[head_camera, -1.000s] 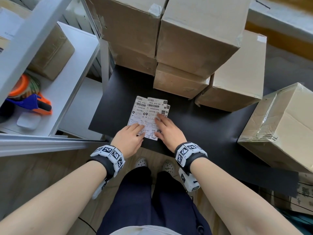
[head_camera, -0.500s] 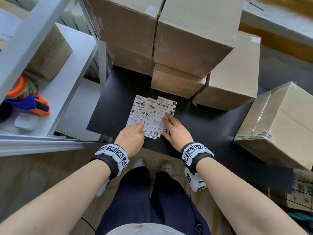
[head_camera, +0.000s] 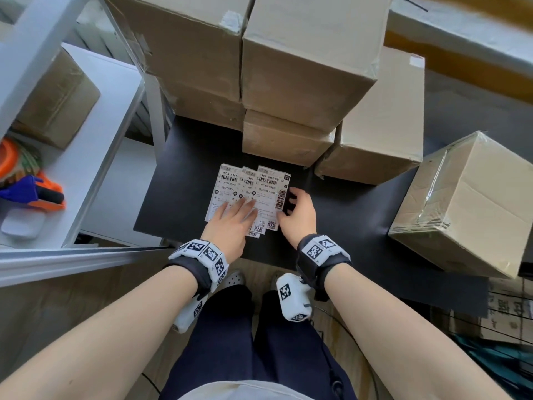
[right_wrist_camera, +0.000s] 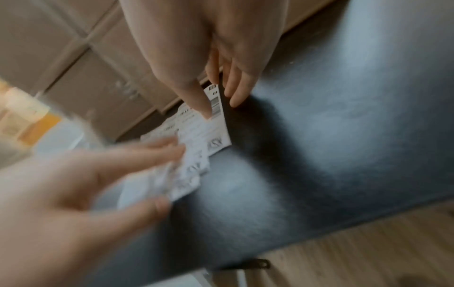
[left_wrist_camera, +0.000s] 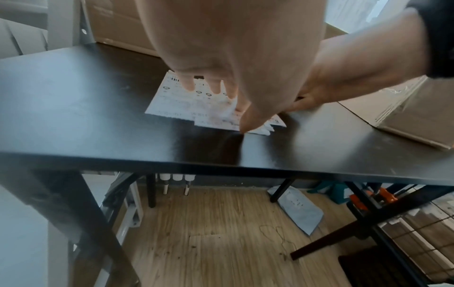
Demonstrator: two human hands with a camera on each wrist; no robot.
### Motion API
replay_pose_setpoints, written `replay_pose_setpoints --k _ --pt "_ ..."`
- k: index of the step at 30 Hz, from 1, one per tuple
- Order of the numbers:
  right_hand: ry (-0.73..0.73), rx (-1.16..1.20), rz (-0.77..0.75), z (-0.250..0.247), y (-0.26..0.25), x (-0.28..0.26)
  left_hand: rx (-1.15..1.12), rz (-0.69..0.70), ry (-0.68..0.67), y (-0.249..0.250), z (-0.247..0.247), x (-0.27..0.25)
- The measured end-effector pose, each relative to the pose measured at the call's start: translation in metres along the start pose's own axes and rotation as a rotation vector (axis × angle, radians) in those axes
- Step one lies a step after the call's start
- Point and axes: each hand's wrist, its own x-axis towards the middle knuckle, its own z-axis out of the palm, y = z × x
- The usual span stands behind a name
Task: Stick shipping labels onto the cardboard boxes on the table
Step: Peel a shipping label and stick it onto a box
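**Ana:** Low in the middle of the head view, the fanned white printed shipping labels [head_camera: 250,194] lie on the matte black tabletop [head_camera: 360,209], just below the stack of brown cardboard boxes [head_camera: 302,67]. The left hand [head_camera: 230,223] lies flat on the left sheets, fingers straight, pinning them.

**Ben:** And the right hand [head_camera: 297,215]?

**Ana:** It sits at the right edge of the rightmost label [head_camera: 271,192]. From its wrist camera the thumb [right_wrist_camera: 196,101] is on top of the sheet and the other fingers curl past the edge — closing on it, I'd say, though that picture is blurred and I can't tell whether a fingertip has got underneath.

**Ben:** So what might go wrong?

**Ana:** The sheets overlap. If the pinch catches two at once, or the left palm presses lightly, the neighbours could slide along and the fan would skew.

**Ben:** Anything else?

**Ana:** A thin sheet flat on a smooth top gives little to grab — scraping at the edge may crease or dog-ear it. And if the backing parts early, the sticky face could fold onto itself.

**Ben:** The boxes themselves?

**Ana:** None shows a label on the faces I can see, including the film-wrapped carton [head_camera: 473,203] at centre right. That film may hold adhesive poorly.
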Motion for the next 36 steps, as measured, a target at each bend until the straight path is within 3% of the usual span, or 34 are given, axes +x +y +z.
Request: replay_pose_setpoints --k 7,10,17,23,27,32,36 --pt "0.028 0.316 0.323 0.002 -0.007 0.024 -0.031 0.004 -0.024 -0.005 0.004 0.001" --pt "-0.006 0.423 0.373 -0.001 -0.005 0.030 -0.033 0.009 -0.010 -0.005 0.002 0.003" --pt "-0.143 0.296 0.205 -0.016 -0.011 0.021 -0.117 0.009 0.011 -0.002 -0.011 0.005" --pt "-0.276 0.193 0.059 -0.043 -0.025 0.011 -0.470 -0.151 0.198 0.000 -0.055 0.013" --pt "-0.302 0.089 -0.019 -0.067 -0.040 0.006 -0.547 -0.193 0.286 0.003 -0.088 0.017" --pt "-0.288 0.003 -0.042 -0.092 -0.052 0.004 -0.908 -0.205 0.220 0.012 -0.113 0.020" --pt "-0.227 0.064 -0.069 -0.104 -0.060 0.002 -1.175 -0.267 0.134 0.020 -0.126 0.018"
